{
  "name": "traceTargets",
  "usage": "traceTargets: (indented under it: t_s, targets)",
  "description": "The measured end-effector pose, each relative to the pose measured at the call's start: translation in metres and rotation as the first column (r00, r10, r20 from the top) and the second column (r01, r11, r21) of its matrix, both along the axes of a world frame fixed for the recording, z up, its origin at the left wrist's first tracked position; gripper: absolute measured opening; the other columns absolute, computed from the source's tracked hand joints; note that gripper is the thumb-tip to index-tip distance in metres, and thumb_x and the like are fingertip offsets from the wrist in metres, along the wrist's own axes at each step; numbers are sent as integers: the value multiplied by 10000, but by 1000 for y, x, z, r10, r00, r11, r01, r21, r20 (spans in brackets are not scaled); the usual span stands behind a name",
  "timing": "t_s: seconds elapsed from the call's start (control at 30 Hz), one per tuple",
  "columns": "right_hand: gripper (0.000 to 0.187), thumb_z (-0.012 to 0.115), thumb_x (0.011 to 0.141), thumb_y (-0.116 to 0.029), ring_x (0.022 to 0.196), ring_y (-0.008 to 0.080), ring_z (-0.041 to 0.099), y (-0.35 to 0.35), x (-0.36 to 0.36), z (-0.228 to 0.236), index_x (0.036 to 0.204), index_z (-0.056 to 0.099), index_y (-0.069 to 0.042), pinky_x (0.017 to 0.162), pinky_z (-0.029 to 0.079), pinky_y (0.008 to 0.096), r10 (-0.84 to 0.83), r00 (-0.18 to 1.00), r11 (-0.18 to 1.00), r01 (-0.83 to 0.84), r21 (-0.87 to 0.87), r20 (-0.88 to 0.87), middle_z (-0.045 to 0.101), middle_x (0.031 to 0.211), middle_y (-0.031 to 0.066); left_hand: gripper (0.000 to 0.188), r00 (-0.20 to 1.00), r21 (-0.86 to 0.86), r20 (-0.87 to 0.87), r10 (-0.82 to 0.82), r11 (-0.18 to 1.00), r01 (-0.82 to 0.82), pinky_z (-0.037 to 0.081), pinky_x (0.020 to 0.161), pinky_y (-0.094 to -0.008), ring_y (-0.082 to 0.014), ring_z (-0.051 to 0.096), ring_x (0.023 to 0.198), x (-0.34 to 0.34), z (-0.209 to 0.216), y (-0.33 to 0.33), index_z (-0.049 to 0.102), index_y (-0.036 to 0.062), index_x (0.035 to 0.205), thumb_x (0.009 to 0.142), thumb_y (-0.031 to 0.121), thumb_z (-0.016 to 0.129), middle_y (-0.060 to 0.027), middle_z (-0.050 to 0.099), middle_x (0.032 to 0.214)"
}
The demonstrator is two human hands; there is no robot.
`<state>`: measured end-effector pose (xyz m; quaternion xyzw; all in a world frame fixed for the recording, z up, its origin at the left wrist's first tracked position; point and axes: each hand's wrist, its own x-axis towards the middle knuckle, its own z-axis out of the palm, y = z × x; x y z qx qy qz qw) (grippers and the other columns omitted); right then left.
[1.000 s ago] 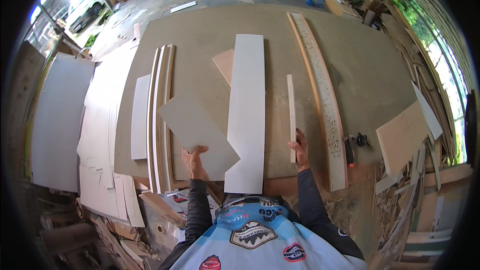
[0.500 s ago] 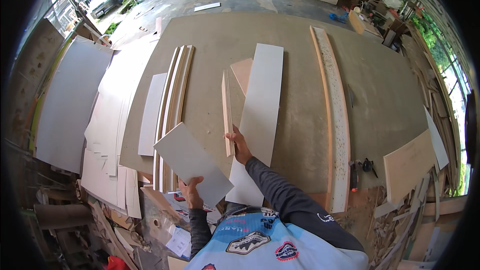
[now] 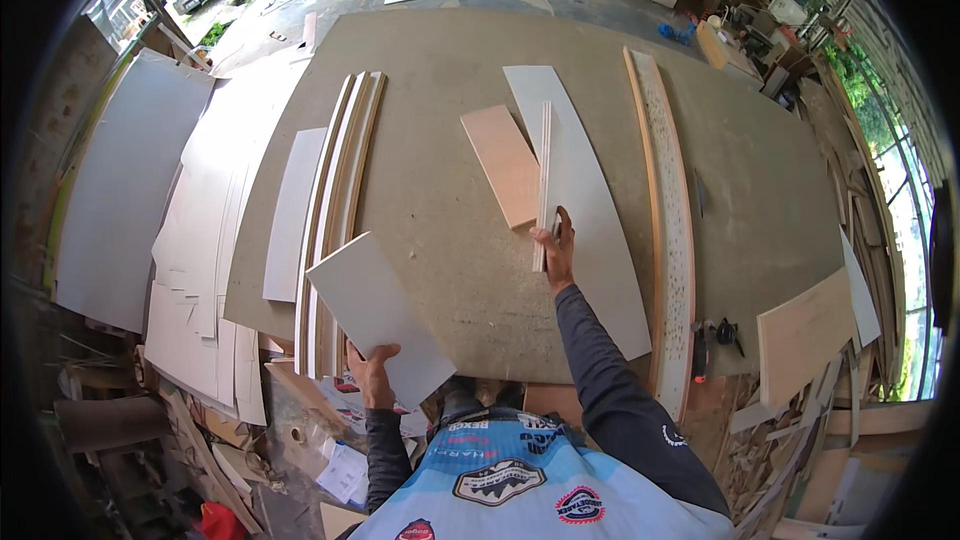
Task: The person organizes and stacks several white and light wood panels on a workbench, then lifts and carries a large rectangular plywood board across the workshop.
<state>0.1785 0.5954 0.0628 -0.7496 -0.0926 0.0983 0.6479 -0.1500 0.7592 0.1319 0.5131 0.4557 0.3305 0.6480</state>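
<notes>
My left hand [image 3: 372, 374] grips the lower end of a short white board [image 3: 384, 315], which slants up to the left over the table's near edge. My right hand [image 3: 558, 248] is closed round some plywood [image 3: 543, 180] held on edge, its pale layered side showing; whether it is one piece or more I cannot tell. Beneath that hand a long white board [image 3: 598, 230] lies slanted on the table. Left of it lies a pinkish-brown wooden board [image 3: 500, 162], its right edge partly hidden behind the plywood.
The big brown worktable [image 3: 440, 60] bears a bundle of long white-and-wood strips [image 3: 350, 180] and a thin white board [image 3: 293, 220] at left. At right lie a long wood-edged beam [image 3: 668, 210] and a black tool [image 3: 730, 332]. Offcuts [image 3: 815, 335] lean beyond the right edge.
My right hand has moved right and away from me with the plywood. The long white board's near end has swung right, and more of the pinkish-brown board shows.
</notes>
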Motion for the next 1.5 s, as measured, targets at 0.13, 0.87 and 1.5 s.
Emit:
traceTargets:
  t_s: [0.13,0.87,1.5]
  targets:
    - [1095,793,615,-534,1219,416,416,16,35,0,1474,356,-14,1037,382,491,-58,995,991,68,-119,84,404,1295,273,515,999,-52,9,-52,997,53,448,855,-314,-195,562,898,8,0,-2,528,20,1089,613,11,725,-56,579,965]
    - [1263,847,557,-457,1299,422,443,54,23,17,1554,163,-91,1026,423,548,284,958,588,-213,-780,-47,407,1412,274,621,617,211,-784,-67,906,366,504,856,-499,-471,649,929,97,13,2,546,-81,1071,665,340,754,-303,662,936]
    - [940,666,785,-471,1459,342,307,-39,-122,15,1565,279,-115,1197,234,403,635,762,767,-641,-9,-130,361,1567,169,1423,618,519,-455,-641,373,769,457,1019,-527,-455,355,1381,42,-39,-29,-32,160,1589,555,358,924,-242,128,1583]
